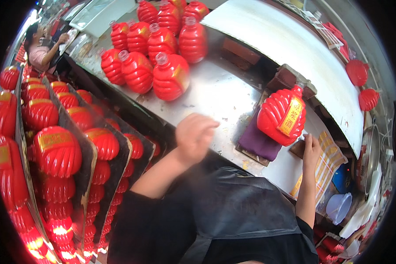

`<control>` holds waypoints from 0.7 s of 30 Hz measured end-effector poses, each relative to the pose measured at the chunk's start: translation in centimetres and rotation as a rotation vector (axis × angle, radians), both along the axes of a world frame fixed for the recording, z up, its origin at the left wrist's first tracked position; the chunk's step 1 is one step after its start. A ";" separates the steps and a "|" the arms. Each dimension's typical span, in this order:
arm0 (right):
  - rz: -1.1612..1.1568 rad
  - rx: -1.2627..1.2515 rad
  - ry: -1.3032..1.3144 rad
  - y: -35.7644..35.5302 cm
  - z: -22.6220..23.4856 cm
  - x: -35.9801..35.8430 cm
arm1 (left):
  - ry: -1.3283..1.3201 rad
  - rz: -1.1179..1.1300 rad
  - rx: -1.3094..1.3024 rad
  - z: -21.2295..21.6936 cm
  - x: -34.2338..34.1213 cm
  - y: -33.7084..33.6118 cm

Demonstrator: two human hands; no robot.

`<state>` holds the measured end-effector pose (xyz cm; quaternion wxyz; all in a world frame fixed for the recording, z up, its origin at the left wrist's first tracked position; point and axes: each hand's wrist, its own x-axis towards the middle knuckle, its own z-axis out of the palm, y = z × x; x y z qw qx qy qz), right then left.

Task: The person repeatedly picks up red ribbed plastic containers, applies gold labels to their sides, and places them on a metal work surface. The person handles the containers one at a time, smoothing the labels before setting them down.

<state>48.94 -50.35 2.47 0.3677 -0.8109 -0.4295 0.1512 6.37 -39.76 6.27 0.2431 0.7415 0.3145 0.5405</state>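
A red ribbed bottle (277, 115) with a gold label on its face lies tilted on a folded purple cloth (258, 141). Its clear neck rests against a dark block (290, 80). Beside the bottle's lower right edge, my right hand (311, 152) is closed in a pinch on a small white piece, too small to name. My left hand (194, 135) hovers over the near edge of the metal worktop (224, 94), away from the bottle. Its fingers look curled, but motion smears them, and nothing shows in them.
Several red bottles (171, 77) stand upright at the far left of the worktop. At left, racks (81, 145) hold many more. A yellow-white label sheet (328, 160) lies by my right forearm, near a pale tub (339, 207). Another person (42, 55) is at far left.
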 end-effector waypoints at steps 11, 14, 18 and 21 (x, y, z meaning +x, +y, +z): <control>0.126 0.197 -0.329 1.2 1.9 0.2 | -0.527 0.421 -1.608 -23.7 -9.3 -1.9; 0.152 0.272 -0.266 1.4 3.2 -0.4 | -1.187 0.298 -1.457 -31.8 -9.9 1.2; 0.171 0.244 -0.352 0.7 3.7 -1.7 | -0.645 0.371 -1.060 -41.2 -11.1 4.6; 0.189 0.196 -0.359 0.2 3.5 -2.4 | -0.329 0.456 -0.782 -45.4 -11.4 6.1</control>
